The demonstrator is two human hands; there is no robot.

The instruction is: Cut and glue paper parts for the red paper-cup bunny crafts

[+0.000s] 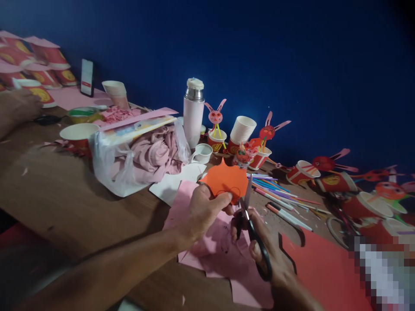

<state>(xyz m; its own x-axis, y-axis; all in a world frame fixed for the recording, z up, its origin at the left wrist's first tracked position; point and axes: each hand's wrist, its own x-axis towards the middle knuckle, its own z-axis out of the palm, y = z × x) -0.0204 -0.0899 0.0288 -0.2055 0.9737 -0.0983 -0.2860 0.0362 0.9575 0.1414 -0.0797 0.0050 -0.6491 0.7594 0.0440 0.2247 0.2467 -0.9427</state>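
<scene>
Pinched between thumb and fingers of my left hand [205,211] is a piece of orange paper [225,179], cut to a spiky outline, with round pencil lines near its lower edge. My right hand [264,242] grips black-handled scissors [264,255]. Their blades point up, parted, at the right edge of the orange paper. Below both hands lie pink paper sheets [207,259] with cut edges and some drawn marks. A red paper sheet [324,268] rests right of my right hand.
Coloured sticks [275,188] and markers [288,216] lie to the right. Behind stand a thermos [193,114], stacked cups [241,131] and a paper-cup rabbit figure [215,123]. A plastic bag [119,172] with pink cloth sits left. Another person's hand [19,108] is at far left.
</scene>
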